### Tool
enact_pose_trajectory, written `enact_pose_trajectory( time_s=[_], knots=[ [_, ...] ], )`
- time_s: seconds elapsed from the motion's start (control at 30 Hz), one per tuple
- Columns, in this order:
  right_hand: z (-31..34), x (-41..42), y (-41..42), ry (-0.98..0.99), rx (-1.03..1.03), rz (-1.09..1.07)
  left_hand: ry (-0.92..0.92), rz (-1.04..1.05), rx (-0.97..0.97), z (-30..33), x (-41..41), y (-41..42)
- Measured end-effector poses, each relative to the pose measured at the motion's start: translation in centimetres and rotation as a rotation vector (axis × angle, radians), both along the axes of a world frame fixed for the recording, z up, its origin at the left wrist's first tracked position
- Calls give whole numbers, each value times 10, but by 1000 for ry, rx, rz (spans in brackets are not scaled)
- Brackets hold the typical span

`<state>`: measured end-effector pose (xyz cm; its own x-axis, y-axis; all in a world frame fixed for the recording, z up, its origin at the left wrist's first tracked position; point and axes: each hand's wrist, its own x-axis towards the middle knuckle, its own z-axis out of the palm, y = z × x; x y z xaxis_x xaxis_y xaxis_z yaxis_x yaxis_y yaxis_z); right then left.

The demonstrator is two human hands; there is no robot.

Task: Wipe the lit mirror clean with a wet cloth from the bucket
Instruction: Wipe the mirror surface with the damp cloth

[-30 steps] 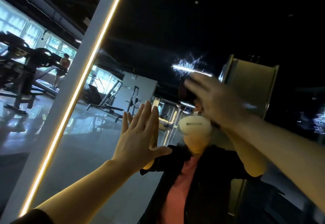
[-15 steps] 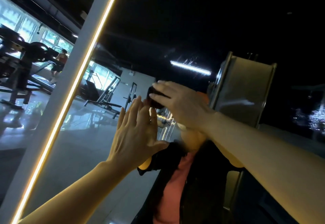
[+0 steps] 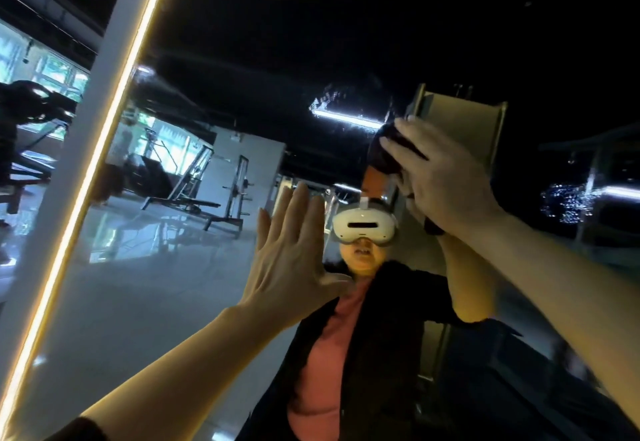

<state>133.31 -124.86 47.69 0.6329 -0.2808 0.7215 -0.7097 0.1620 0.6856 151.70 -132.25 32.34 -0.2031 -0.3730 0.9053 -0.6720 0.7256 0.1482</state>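
The tall mirror (image 3: 180,302) fills most of the head view, with a glowing yellow light strip (image 3: 90,163) down its left edge. My left hand (image 3: 291,260) lies flat on the glass, fingers straight and spread. My right hand (image 3: 440,181) presses a dark cloth (image 3: 384,156) against the mirror at upper right; the cloth shows only past my fingertips, the rest is hidden under the hand. Wet smears glint on the glass near a reflected ceiling light (image 3: 346,118) and at the far right (image 3: 564,201). No bucket is in view.
A white frame post (image 3: 79,149) borders the mirror on the left. Beyond it and in the reflection stand gym machines (image 3: 194,191) on a shiny floor. The mirror shows a person in a dark jacket and pink top with a white headset (image 3: 363,226).
My right hand and the cloth slid left across the glass half a second ago and have now moved back to the right and up. My left hand has stayed flat on the mirror.
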Motion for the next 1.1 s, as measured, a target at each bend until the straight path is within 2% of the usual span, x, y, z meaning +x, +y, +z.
enact_pose_trajectory(
  time_s=[0.1, 0.23, 0.3, 0.33, 0.43, 0.5, 0.57, 0.63, 0.7, 0.77, 0.87, 0.93, 1.03, 1.1],
  knots=[
    [-15, -2, 0, -58, -42, 58, -7, 31, 10, 0, -11, -2],
    [-100, -16, 3, 178, 201, 110, -23, 65, -22, -5, -13, -10],
    [-94, -22, 7, 273, 246, 99, -33, 65, -34, -4, -12, -9],
    [-80, -24, 8, 238, 197, 96, -40, 67, -35, -4, -12, -8],
    [-31, -27, 12, -77, -73, 53, -41, 63, -23, -4, -11, -7],
    [-32, -25, 12, -196, -137, 62, -32, 63, -29, -5, -10, -7],
    [-67, -25, 7, -71, -49, 85, -29, 71, -37, -6, -11, -8],
    [-100, -28, 9, 147, 153, 82, -24, 71, -45, -6, -12, -8],
    [-92, -37, 14, 248, 213, 62, -29, 70, -49, -6, -12, -7],
    [-62, -41, 15, 109, 57, 56, -38, 75, -43, -5, -12, -6],
    [-21, -26, 10, -243, -186, 50, -35, 78, -47, -5, -13, -5],
    [-11, -3, -7, -355, -263, 67, -38, 83, -46, -6, -13, -4],
    [-11, 44, -37, -409, -278, 113, -38, 89, -50, -6, -13, -4],
    [-26, 68, -52, -275, -182, 126, -45, 84, -59, -5, -12, -3]
  ],
)
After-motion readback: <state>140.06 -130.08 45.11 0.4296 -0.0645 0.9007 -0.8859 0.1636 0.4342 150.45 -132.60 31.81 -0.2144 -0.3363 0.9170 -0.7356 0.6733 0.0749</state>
